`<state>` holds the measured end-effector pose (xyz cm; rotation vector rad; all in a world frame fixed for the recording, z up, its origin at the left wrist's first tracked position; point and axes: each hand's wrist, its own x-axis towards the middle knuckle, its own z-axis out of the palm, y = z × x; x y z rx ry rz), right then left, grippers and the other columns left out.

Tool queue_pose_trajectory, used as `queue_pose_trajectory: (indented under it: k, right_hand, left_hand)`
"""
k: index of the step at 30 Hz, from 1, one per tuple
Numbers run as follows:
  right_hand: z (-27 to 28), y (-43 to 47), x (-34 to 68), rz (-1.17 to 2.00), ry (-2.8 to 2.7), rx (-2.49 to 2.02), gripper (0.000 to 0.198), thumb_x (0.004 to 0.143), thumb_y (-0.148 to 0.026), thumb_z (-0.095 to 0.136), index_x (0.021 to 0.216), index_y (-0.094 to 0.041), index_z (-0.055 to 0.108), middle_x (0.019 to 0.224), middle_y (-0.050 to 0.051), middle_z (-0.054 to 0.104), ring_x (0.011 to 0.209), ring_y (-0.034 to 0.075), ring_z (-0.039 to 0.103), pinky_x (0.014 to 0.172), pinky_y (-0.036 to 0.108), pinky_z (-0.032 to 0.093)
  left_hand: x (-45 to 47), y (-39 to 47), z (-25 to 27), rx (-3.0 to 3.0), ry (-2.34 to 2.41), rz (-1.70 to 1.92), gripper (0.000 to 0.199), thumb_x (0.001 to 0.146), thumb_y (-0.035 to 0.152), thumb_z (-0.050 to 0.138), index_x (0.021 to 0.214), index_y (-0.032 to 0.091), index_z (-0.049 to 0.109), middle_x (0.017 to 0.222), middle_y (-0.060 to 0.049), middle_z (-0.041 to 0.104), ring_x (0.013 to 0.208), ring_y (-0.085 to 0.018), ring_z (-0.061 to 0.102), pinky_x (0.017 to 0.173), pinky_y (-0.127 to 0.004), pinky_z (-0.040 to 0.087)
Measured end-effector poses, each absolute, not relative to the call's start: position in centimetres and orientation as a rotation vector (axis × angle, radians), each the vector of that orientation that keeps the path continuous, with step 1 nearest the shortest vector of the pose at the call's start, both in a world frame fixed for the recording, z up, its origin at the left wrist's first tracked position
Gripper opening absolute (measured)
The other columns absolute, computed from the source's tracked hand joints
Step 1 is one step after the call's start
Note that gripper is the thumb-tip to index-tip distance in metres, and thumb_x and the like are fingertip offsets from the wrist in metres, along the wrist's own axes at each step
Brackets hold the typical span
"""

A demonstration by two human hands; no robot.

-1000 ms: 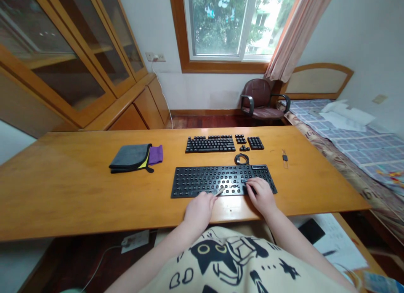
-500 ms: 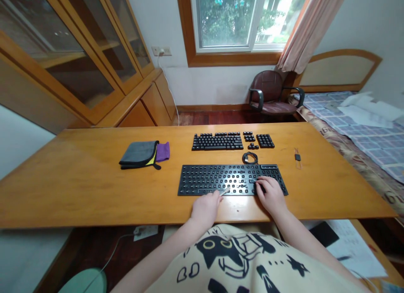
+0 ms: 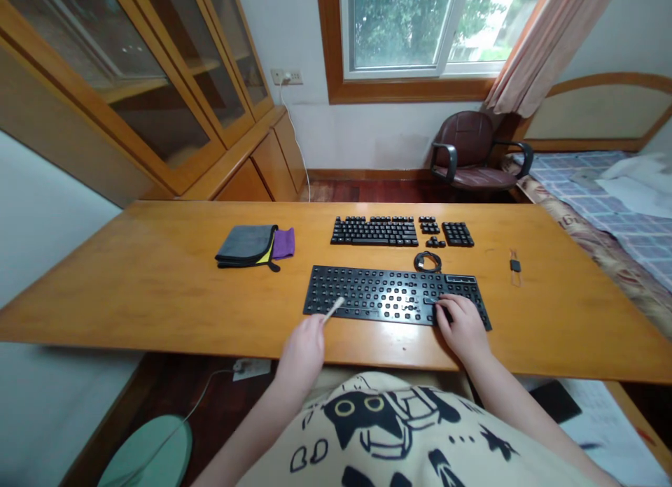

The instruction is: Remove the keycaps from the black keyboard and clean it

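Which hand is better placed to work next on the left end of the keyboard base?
Probably the left hand: it holds a slim pale tool that reaches over the left part of the keyboard base. The right hand is farther away, at its right part.

A: Mostly daylight? The window (image 3: 402,32) is pretty blown out on its right side
B: Yeah, bright room, but hard white glare mid keyboard (image 3: 402,301) and sheen on the desk (image 3: 252,312)
A: Edges look rough
B: Wide-angle stretch, cabinet (image 3: 252,182) leaning hard, floor (image 3: 171,382) underneath dark, keycap (image 3: 374,232) lettering kinda soft
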<state>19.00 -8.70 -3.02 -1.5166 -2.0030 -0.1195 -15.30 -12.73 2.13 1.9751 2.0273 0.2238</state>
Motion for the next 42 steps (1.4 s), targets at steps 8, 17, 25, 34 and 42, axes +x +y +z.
queue_pose_trajectory:
  k: [8,17,25,34,42]
  right_hand:
    - [-3.1,-8.7,19.3,-0.111,-2.044,-1.491,0.012,0.084,-0.023,0.050,0.084,-0.019,0.061,0.092,0.009,0.064,0.089,0.023,0.057,0.083,0.040,0.047]
    - [-3.1,-8.6,19.3,-0.084,-2.053,-1.483,0.012,0.084,-0.024,0.050,0.083,-0.020,0.061,0.091,0.009,0.065,0.088,0.023,0.058,0.082,0.040,0.047]
    - [-3.3,-8.7,19.4,-0.096,-2.061,-1.487,0.012,0.084,-0.025,0.051,0.084,-0.019,0.061,0.091,0.009,0.065,0.089,0.023,0.058,0.083,0.040,0.047]
    - [-2.6,-8.8,19.1,-0.054,-2.043,-1.465,0.013,0.084,-0.024,0.050,0.084,-0.020,0.062,0.090,0.008,0.065,0.087,0.023,0.059,0.082,0.041,0.048]
    - [-3.3,-8.8,19.5,-0.071,-2.055,-1.468,0.011,0.083,-0.024,0.052,0.085,-0.019,0.061,0.092,0.009,0.065,0.090,0.023,0.058,0.083,0.040,0.047]
  left_hand:
    - [-10.5,-12.3,1.8,2.033,1.775,-0.102,0.026,0.094,0.028,0.031,0.093,0.020,0.056,0.088,-0.006,0.066,0.077,-0.018,0.063,0.063,-0.026,0.041]
    - [-23.0,-14.9,4.1,1.476,2.481,-0.178,0.026,0.093,0.027,0.028,0.088,0.018,0.053,0.085,-0.009,0.065,0.075,-0.020,0.062,0.059,-0.027,0.037]
    - [-13.3,-13.7,2.3,1.750,1.759,0.239,0.019,0.091,0.027,0.037,0.094,0.021,0.055,0.089,-0.003,0.066,0.082,-0.015,0.061,0.069,-0.023,0.040]
    - [-18.9,-13.5,2.8,1.551,2.386,-0.206,0.022,0.094,0.023,0.028,0.091,0.016,0.048,0.082,-0.010,0.064,0.072,-0.020,0.063,0.057,-0.027,0.035]
    - [-15.1,-14.4,2.5,1.783,2.017,-0.131,0.019,0.095,0.026,0.032,0.095,0.019,0.050,0.091,-0.006,0.065,0.082,-0.017,0.064,0.064,-0.024,0.039]
